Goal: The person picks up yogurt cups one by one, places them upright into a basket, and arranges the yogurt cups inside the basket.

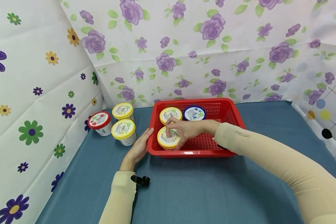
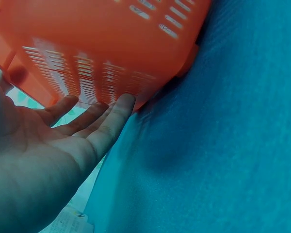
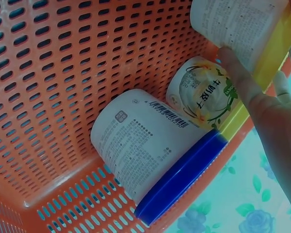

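My right hand reaches into the red basket and grips a white tub with a yellow lid in the front left corner. In the right wrist view, one finger lies along that tub's side; its far side is hidden. Behind it stands another yellow-lidded tub, beside a blue-lidded tub. At the basket's left edge, my left hand holds the rim with the thumb on top. Its fingers press against the slotted outer wall.
Left of the basket on the blue cloth stand a red-lidded tub and two yellow-lidded tubs, one in front and one behind. Flowered sheets hang at the back and both sides.
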{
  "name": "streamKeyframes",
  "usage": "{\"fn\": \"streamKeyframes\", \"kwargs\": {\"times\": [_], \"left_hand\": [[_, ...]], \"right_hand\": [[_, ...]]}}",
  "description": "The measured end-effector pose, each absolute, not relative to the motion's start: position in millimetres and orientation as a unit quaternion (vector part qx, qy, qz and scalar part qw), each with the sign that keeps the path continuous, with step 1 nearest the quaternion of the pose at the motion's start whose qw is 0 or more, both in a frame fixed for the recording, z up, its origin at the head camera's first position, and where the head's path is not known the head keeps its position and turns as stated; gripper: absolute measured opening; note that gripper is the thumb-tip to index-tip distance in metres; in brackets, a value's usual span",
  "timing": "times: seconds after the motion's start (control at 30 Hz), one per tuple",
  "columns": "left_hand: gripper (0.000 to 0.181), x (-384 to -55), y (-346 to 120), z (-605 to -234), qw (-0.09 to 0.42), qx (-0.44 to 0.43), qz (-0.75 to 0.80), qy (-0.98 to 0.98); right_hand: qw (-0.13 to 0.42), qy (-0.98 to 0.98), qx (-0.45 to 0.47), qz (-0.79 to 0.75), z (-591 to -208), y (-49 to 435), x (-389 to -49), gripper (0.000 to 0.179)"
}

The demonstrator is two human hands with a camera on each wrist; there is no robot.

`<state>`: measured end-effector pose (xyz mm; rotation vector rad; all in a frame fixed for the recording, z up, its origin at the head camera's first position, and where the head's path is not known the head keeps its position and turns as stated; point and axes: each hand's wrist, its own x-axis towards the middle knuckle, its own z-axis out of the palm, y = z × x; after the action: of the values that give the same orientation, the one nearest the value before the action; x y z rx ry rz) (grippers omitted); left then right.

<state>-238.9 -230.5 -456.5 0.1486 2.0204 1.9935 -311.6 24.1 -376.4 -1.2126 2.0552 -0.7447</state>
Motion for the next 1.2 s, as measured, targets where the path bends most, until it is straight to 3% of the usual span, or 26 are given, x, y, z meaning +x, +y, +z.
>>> {"fn": "streamKeyframes", "kwargs": {"times": [0.43, 0.73, 1.2], "left_hand": [[0.06, -238, -228, -456, 0.144, 0.064, 0.694, 0.702], [0.063, -239, -229, -455, 0.141, 0.058, 0.692, 0.706], [0.065, -238, -231, -458, 0.144, 0.064, 0.694, 0.702]], "right_hand": [[0.318, 0.775, -0.466, -0.286, -373, 30, -313, 0.045], [0.303, 0.772, -0.485, -0.278, -366, 38, -316, 0.034], [0.301, 0.788, -0.473, -0.256, -353, 46, -316, 0.045]]}}
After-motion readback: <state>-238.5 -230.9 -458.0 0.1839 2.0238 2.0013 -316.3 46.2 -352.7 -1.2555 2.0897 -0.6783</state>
